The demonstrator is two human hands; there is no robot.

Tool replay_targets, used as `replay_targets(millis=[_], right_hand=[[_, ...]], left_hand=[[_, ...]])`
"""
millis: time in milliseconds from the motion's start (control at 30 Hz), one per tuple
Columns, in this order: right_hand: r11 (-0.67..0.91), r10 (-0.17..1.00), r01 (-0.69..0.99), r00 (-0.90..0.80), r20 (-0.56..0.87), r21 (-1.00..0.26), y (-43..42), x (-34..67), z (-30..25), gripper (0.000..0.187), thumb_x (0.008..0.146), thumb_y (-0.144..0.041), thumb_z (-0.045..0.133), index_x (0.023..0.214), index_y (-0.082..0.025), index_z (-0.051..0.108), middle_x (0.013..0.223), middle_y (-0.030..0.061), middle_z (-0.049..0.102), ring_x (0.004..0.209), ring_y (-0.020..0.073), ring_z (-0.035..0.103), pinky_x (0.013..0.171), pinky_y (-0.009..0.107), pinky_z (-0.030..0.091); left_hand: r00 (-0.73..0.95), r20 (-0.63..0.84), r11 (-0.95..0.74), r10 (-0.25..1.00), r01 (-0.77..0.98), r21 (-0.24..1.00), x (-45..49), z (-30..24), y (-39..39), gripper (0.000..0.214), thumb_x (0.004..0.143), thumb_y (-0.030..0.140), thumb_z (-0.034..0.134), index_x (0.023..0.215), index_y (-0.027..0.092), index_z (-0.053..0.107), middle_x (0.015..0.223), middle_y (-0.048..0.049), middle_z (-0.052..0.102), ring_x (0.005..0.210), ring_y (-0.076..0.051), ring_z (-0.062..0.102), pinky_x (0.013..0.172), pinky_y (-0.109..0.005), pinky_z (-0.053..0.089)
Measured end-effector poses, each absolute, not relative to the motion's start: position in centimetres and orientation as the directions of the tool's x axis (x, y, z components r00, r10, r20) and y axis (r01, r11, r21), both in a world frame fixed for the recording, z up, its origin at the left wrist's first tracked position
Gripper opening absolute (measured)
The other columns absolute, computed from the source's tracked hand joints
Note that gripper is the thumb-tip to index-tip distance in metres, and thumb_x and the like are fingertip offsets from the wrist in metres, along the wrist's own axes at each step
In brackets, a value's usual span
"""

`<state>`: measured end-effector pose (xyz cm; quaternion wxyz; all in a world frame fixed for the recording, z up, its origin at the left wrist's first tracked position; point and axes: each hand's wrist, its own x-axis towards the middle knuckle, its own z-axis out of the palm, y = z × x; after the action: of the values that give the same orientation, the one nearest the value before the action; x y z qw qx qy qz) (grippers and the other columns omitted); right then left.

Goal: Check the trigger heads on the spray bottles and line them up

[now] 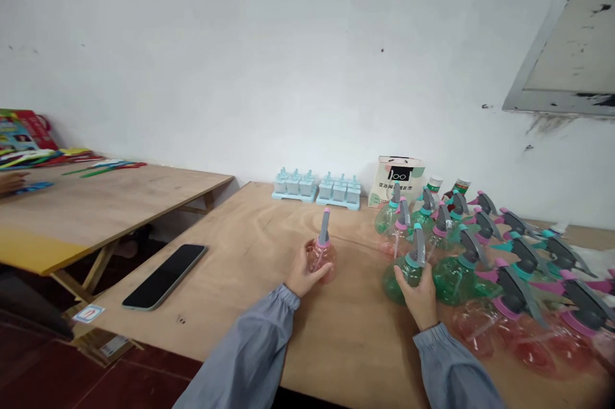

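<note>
My left hand (302, 274) is wrapped round a pink spray bottle (323, 254) with a grey trigger head, standing upright on the wooden table (250, 306). My right hand (421, 297) grips the near side of a green spray bottle (406, 271) with a teal collar, which stands at the left edge of a crowd of several green and pink spray bottles (504, 268). Both arms wear grey-blue sleeves.
A dark phone (164, 275) lies flat near the table's left edge. Two pale blue ice-lolly moulds (317, 190) and a small printed box (396, 179) stand by the white wall. A second wooden table (96, 204) with coloured items is at left.
</note>
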<state>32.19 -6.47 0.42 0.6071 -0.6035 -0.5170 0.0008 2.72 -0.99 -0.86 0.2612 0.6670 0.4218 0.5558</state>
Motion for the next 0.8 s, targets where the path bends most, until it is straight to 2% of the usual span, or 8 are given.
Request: replay_targets(millis=[167, 300, 367, 433, 533, 633, 700, 800], right_hand=[[0.291, 0.63, 0.619, 0.45, 0.633, -0.73, -6.6, 32.0, 0.3, 0.06, 0.074, -0.066, 0.064, 0.109, -0.02, 0.053, 0.099, 0.0103, 0.064, 0.092, 0.0277, 0.062, 0.083, 0.045, 0.049], [0.294, 0.622, 0.612, 0.461, 0.633, -0.734, -6.5, 32.0, 0.2, 0.058, 0.073, -0.065, 0.065, 0.107, -0.02, 0.053, 0.099, 0.0096, 0.064, 0.092, 0.0276, 0.062, 0.085, 0.046, 0.049], [0.305, 0.62, 0.608, 0.458, 0.637, -0.733, -6.3, 32.1, -0.1, 0.057, 0.073, -0.064, 0.066, 0.107, -0.02, 0.053, 0.099, 0.0094, 0.064, 0.093, 0.0276, 0.062, 0.086, 0.046, 0.049], [0.321, 0.614, 0.606, 0.452, 0.647, -0.728, -6.1, 32.2, -0.6, 0.057, 0.073, -0.061, 0.067, 0.11, -0.02, 0.053, 0.103, 0.0098, 0.063, 0.097, 0.0279, 0.061, 0.089, 0.048, 0.049], [0.352, 0.616, 0.598, 0.431, 0.659, -0.72, -6.0, 32.3, -1.4, 0.06, 0.075, -0.057, 0.067, 0.119, -0.02, 0.052, 0.113, 0.0122, 0.062, 0.107, 0.03, 0.059, 0.095, 0.051, 0.046], [0.409, 0.592, 0.593, 0.406, 0.696, -0.693, -6.2, 32.3, -1.7, 0.062, 0.08, -0.054, 0.059, 0.13, -0.02, 0.048, 0.126, 0.0152, 0.058, 0.121, 0.0329, 0.052, 0.103, 0.057, 0.04], [0.453, 0.557, 0.603, 0.384, 0.737, -0.656, -6.6, 32.3, -1.5, 0.064, 0.083, -0.052, 0.054, 0.137, -0.02, 0.044, 0.133, 0.0162, 0.054, 0.127, 0.034, 0.047, 0.107, 0.06, 0.035], [0.489, 0.523, 0.606, 0.372, 0.767, -0.628, -7.1, 32.2, -0.9, 0.067, 0.085, -0.051, 0.051, 0.144, -0.02, 0.039, 0.14, 0.0172, 0.049, 0.132, 0.035, 0.043, 0.109, 0.062, 0.031]], left_hand=[[-0.058, 0.505, -0.478, 0.861, 0.245, 0.844, 2.8, -0.8, -0.5, 0.086, 0.062, 0.04, 0.084, 0.133, 0.019, 0.041, 0.135, -0.0158, 0.051, 0.129, -0.031, 0.052, 0.108, -0.049, 0.043], [-0.137, 0.464, -0.425, 0.875, 0.24, 0.873, 4.0, 1.4, 0.1, 0.086, 0.07, 0.04, 0.079, 0.141, 0.023, 0.035, 0.145, -0.0157, 0.042, 0.139, -0.03, 0.041, 0.109, -0.045, 0.043], [-0.112, 0.49, -0.464, 0.864, 0.2, 0.863, 4.8, 2.8, 0.5, 0.087, 0.073, 0.038, 0.077, 0.146, 0.026, 0.03, 0.145, -0.0143, 0.043, 0.14, -0.027, 0.041, 0.104, -0.039, 0.047], [-0.056, 0.529, -0.515, 0.846, 0.164, 0.841, 5.5, 3.9, 0.7, 0.087, 0.074, 0.036, 0.076, 0.147, 0.026, 0.031, 0.139, -0.0126, 0.05, 0.133, -0.024, 0.048, 0.095, -0.034, 0.052], [0.034, 0.504, -0.503, 0.863, 0.152, 0.851, 5.8, 4.8, 0.6, 0.063, 0.077, 0.035, 0.071, 0.135, 0.023, 0.049, 0.115, -0.0079, 0.064, 0.104, -0.019, 0.063, 0.086, -0.032, 0.055], [0.091, 0.431, -0.44, 0.898, 0.177, 0.88, 5.3, 5.0, 0.1, 0.039, 0.078, 0.033, 0.065, 0.116, 0.021, 0.063, 0.095, -0.0043, 0.068, 0.083, -0.017, 0.065, 0.082, -0.034, 0.055], [0.113, 0.423, -0.437, 0.899, 0.18, 0.881, 5.0, 5.1, -0.2, 0.032, 0.076, 0.031, 0.064, 0.107, 0.021, 0.067, 0.097, -0.0059, 0.07, 0.085, -0.018, 0.065, 0.087, -0.037, 0.055], [0.155, 0.447, -0.467, 0.881, 0.138, 0.873, 4.5, 5.4, -0.4, 0.03, 0.074, 0.032, 0.063, 0.101, 0.021, 0.068, 0.106, -0.0087, 0.071, 0.099, -0.021, 0.065, 0.1, -0.042, 0.049]])
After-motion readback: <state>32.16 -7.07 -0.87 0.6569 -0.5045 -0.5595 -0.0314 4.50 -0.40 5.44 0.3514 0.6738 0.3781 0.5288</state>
